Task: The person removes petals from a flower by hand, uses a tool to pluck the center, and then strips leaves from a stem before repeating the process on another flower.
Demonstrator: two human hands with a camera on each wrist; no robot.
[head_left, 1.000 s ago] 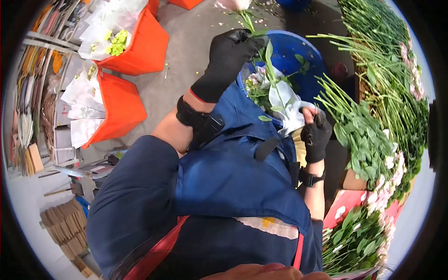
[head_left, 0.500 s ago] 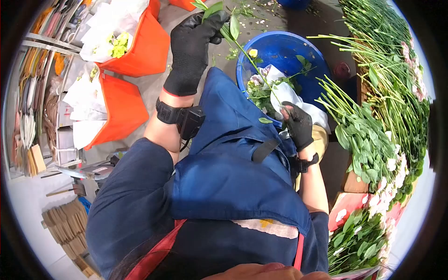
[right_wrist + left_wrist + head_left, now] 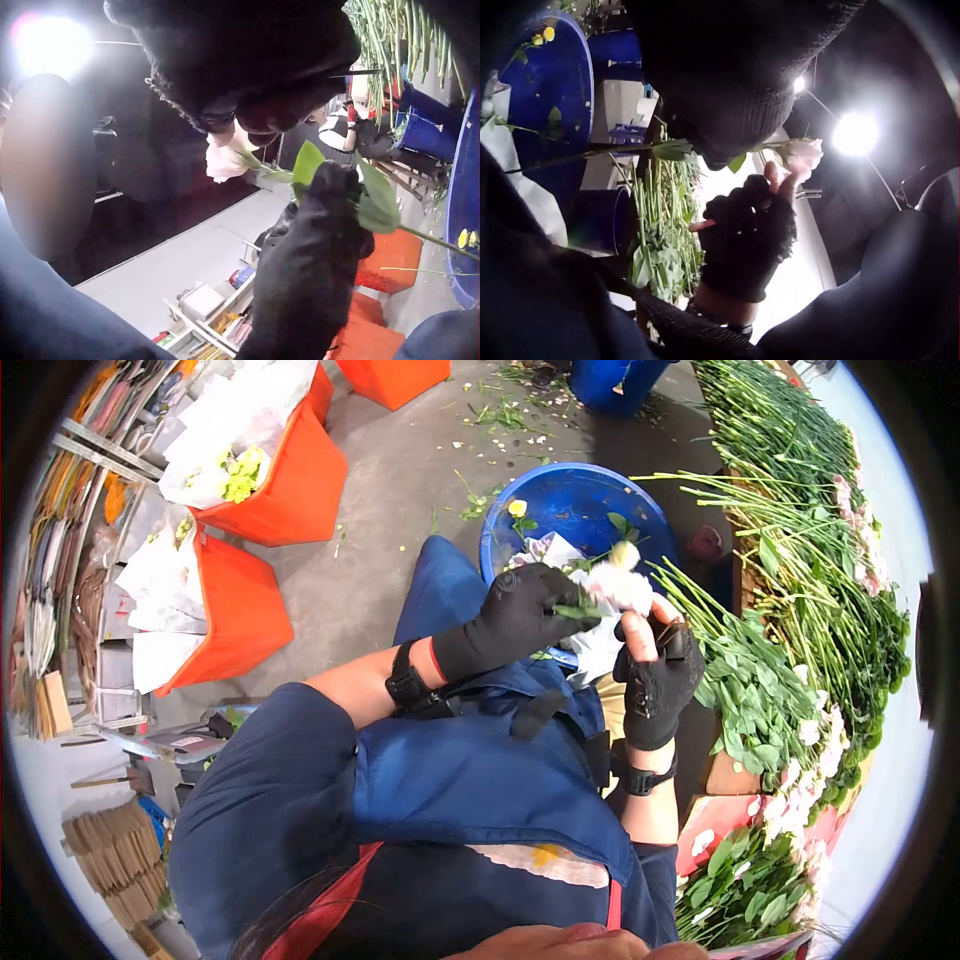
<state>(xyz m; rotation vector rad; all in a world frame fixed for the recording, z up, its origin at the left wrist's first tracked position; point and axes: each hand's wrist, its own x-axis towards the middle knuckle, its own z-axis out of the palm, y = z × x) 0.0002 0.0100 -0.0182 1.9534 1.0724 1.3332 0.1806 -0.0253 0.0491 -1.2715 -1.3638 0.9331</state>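
Observation:
A pale pink flower [image 3: 620, 588] [image 3: 804, 154] [image 3: 229, 157] is between the two black-gloved hands, above the blue bin [image 3: 495, 525]. My left hand [image 3: 525, 610] [image 3: 307, 255] grips its leafy green stem [image 3: 427, 238] just below the bloom. The bare thumb and fingertip of my right hand [image 3: 655, 680] [image 3: 742, 236] pinch at the petals. A thin dark blade-like piece [image 3: 358, 73] sticks out by the right hand in the right wrist view; how it is held is hidden. White paper [image 3: 597, 650] and cut greenery lie in the bin, below the hands.
Orange bins [image 3: 245, 610] with white-wrapped flowers stand at the left. Long green stems [image 3: 790, 550] with pink blooms are piled along the right. Another blue bin [image 3: 612, 390] stands at the top, near scattered clippings [image 3: 505, 415] on the grey floor.
My left hand moved out to the upper left along the stem, then came back toward the middle with the flower. My right hand rose from the lower stem to the bloom.

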